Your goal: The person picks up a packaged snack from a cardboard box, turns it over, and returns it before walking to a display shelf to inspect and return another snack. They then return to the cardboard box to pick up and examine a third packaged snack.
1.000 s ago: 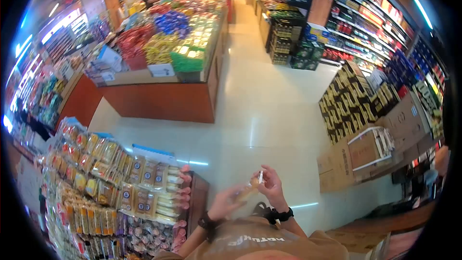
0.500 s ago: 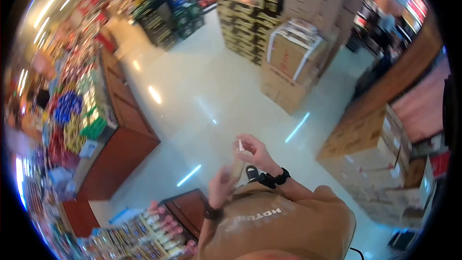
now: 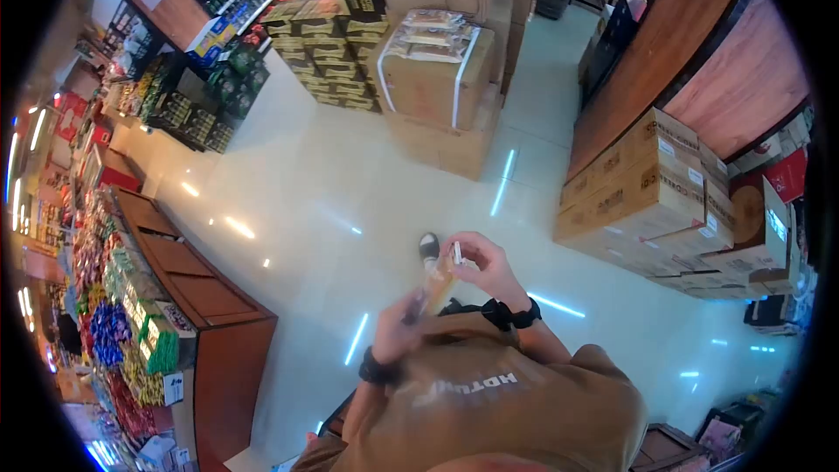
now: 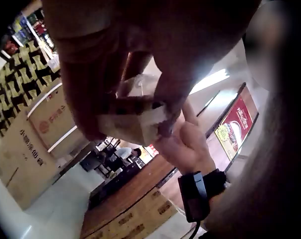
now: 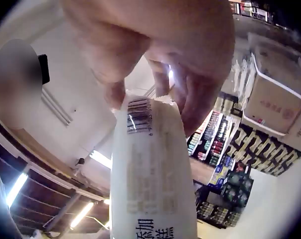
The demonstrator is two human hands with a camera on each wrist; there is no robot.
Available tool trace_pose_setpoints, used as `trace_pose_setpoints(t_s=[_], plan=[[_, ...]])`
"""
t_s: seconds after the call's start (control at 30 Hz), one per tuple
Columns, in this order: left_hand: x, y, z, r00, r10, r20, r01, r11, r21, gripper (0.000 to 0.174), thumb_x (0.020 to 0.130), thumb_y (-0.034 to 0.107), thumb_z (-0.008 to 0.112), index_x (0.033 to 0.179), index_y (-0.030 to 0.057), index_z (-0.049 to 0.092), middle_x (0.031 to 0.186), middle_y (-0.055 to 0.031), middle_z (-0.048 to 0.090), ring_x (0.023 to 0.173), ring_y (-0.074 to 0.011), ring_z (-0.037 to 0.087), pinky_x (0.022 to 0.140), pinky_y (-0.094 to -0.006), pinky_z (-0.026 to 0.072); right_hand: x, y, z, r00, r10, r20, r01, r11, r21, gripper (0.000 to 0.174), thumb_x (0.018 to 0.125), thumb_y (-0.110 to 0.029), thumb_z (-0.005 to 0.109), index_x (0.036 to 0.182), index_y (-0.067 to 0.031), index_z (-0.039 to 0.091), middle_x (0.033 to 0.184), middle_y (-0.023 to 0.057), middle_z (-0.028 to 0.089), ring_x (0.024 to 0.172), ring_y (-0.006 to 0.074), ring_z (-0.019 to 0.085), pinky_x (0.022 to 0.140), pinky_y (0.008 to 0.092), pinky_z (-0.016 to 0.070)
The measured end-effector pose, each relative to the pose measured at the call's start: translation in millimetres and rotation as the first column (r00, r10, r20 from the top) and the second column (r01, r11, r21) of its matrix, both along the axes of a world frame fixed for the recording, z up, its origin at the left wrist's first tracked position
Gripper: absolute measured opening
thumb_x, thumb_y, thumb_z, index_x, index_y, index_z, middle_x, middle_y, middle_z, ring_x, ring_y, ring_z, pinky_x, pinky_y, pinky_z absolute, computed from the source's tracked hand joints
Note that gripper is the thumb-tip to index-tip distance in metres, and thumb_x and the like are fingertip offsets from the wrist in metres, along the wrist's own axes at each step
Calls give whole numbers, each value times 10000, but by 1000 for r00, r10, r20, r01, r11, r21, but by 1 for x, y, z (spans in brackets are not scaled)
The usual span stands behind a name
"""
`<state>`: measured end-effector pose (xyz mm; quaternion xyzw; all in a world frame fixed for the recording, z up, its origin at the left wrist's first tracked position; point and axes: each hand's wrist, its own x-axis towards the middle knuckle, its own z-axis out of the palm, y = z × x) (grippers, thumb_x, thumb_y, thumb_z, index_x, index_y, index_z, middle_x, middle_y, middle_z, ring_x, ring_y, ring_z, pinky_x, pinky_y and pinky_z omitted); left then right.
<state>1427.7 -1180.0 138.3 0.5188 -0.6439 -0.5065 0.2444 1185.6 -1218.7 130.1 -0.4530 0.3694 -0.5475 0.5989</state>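
Note:
A slim packaged cake [image 3: 437,284] in a wrapper, printed with a barcode and Chinese characters, is held between both hands in front of the body. My right hand [image 3: 489,267] pinches its far end; in the right wrist view the thumb and fingers meet at the crimped edge of the wrapper [image 5: 155,169]. Nearer the body, my left hand [image 3: 398,328] grips the other end. In the left wrist view, the left fingers curl round the package [image 4: 128,127], with the right hand [image 4: 185,144] behind it. Both wrists wear black bands.
Ahead stands a taped carton [image 3: 428,92] with several flat packs [image 3: 433,35] on top. Stacked cartons [image 3: 638,192] are at the right beside a wooden partition [image 3: 638,61]. A wooden candy counter [image 3: 232,358] stands at left. One shoe [image 3: 429,246] shows on the tiled floor.
The head view has swung to the right, so the bagged-snack display has left the view and the cartons have come in. Both hands stay at the package, held before the body.

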Motion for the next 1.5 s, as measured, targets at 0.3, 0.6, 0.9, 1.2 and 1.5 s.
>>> trace_pose_setpoints(t_s=[0.3,0.6,0.9,1.2,1.5], plan=[[-2,-176,-21,987,-160,16,160,967,-197,552,802,45,832,1317,3,637,1114,-195,740,997,-279,738,901,-355,573,-30,-114,34,951,2,-309,3,1000,16,695,803,-22,814,1430,-61,516,1361,59,587,1286,181,558,1115,374,444],[-6,-310,-15,980,-180,-82,157,960,-233,501,818,28,795,1296,2,648,1171,-180,729,1068,-309,719,925,-376,563,-40,-233,60,753,-17,-658,-32,998,-62,757,756,-72,876,1430,-71,533,1285,69,612,1212,207,587,1077,362,462],[-24,-440,1,936,-346,62,344,866,-363,537,814,29,793,1323,10,623,1276,-178,669,1157,-357,650,1005,-400,523,-57,-310,24,703,-300,-645,196,953,-230,496,742,-152,900,1177,-30,694,1078,128,685,1005,284,674,890,370,529],[-82,-575,15,926,-317,205,376,824,-423,567,787,-54,757,1332,10,618,1330,-193,634,1225,-367,609,1045,-414,499,-102,-429,3,707,-367,-605,301,930,-213,486,821,-157,843,1261,-47,670,1217,142,640,1046,312,652,901,389,542],[-146,-678,2,934,-241,263,348,776,-526,570,757,-80,734,1306,39,641,1341,-157,640,1290,-365,556,1102,-426,455,-141,-518,-10,629,-391,-671,382,908,-171,546,867,-236,813,1356,-89,616,1220,151,558,1077,324,610,870,392,539]])
